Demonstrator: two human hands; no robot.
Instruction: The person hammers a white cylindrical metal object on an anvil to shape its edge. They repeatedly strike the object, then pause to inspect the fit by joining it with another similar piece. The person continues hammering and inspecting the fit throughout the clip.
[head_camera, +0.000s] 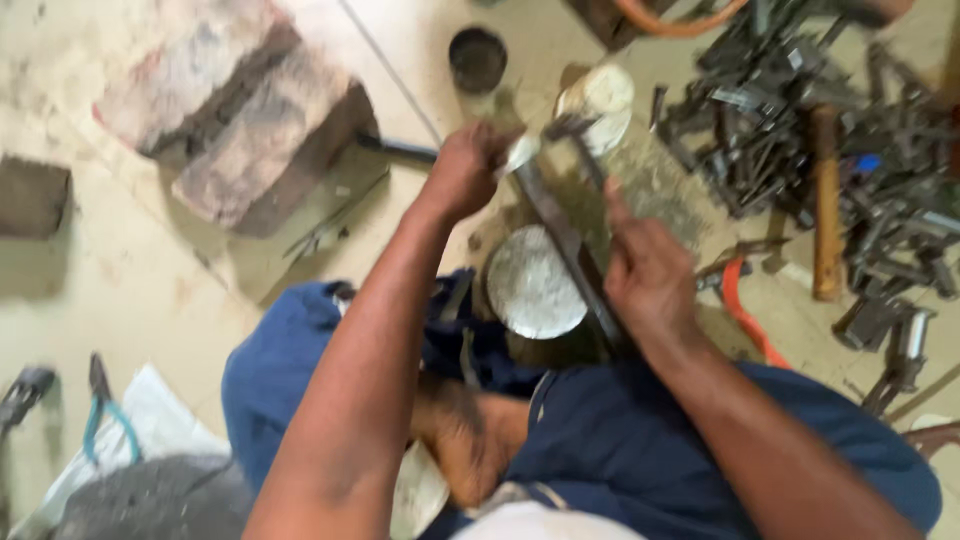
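Note:
My left hand (465, 168) is closed around the upper end of a long dark metal bar (560, 235), beside a light-coloured piece at its top. Lower down the same bar, my right hand (648, 268) is wrapped around it. The bar slants over a round grey metal block (532, 283) that stands on the floor between my knees. Another round pale block (600, 100) sits just beyond my hands. The picture is blurred, so the bar's far tip is unclear.
A heap of dark metal tools and parts (820, 130) lies at the right with a wooden handle (826, 200) and an orange hose (745, 310). Bricks (240, 110) sit at upper left, a dark cup (477, 57) at top, pliers (105, 415) at lower left.

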